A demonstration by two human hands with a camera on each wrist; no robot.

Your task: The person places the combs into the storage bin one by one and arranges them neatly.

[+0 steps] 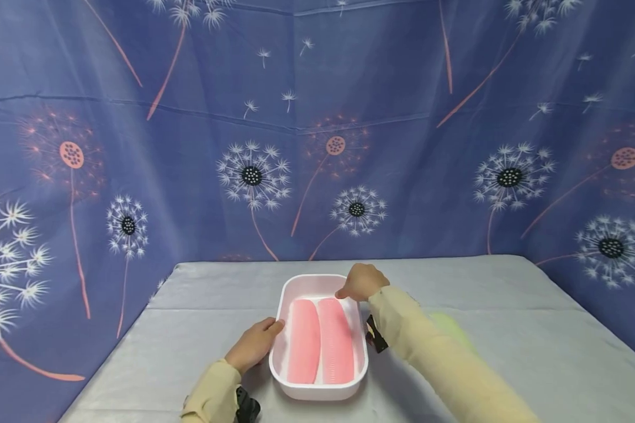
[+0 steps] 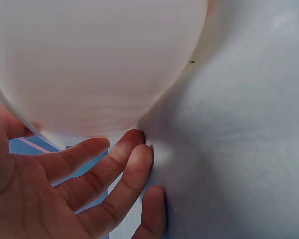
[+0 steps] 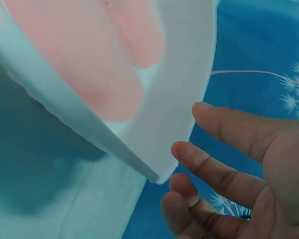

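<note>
In the head view, a white, deep, rounded rectangular tray (image 1: 319, 392) stands on the table between both hands. Two long pink curved pieces lie side by side in it, the left pink piece (image 1: 304, 342) smooth and the right pink piece (image 1: 336, 342) finely ridged; their kind does not show. My left hand (image 1: 255, 344) holds the tray's left side, thumb at the rim and fingers along the outer wall (image 2: 104, 89). At the far right corner my right hand (image 1: 364, 282) grips the rim, thumb over it, fingertips (image 3: 185, 152) right at the corner.
A grey cloth (image 1: 217, 329) covers the table. To the right, partly behind the right sleeve (image 1: 434, 352), lies a pale green flat thing (image 1: 451, 326). A blue dandelion-print curtain (image 1: 402, 176) hangs behind the table and along both sides.
</note>
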